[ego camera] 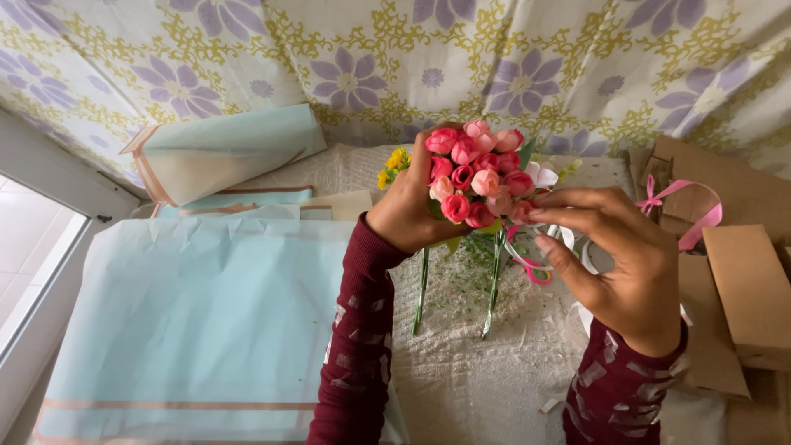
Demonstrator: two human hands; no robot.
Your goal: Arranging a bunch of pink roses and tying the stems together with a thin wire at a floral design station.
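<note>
My left hand (405, 208) grips a bunch of small pink and red artificial roses (478, 175) by the stems, held upright over the table. Green stems (423, 288) hang down below the hand. Yellow flowers (394, 166) peek out behind my left fingers. My right hand (614, 255) is beside the bunch on the right, with fingertips touching the lower right blooms and thumb spread below. Both arms wear dark red sleeves.
A large light blue wrapping sheet (198, 321) lies flat at left, with a rolled sheet (231, 148) behind it. Pink-handled scissors (531, 268) and white ribbon lie under the flowers. Cardboard pieces (750, 288) and a pink ribbon (692, 210) sit at right. Floral cloth (494, 58) hangs behind.
</note>
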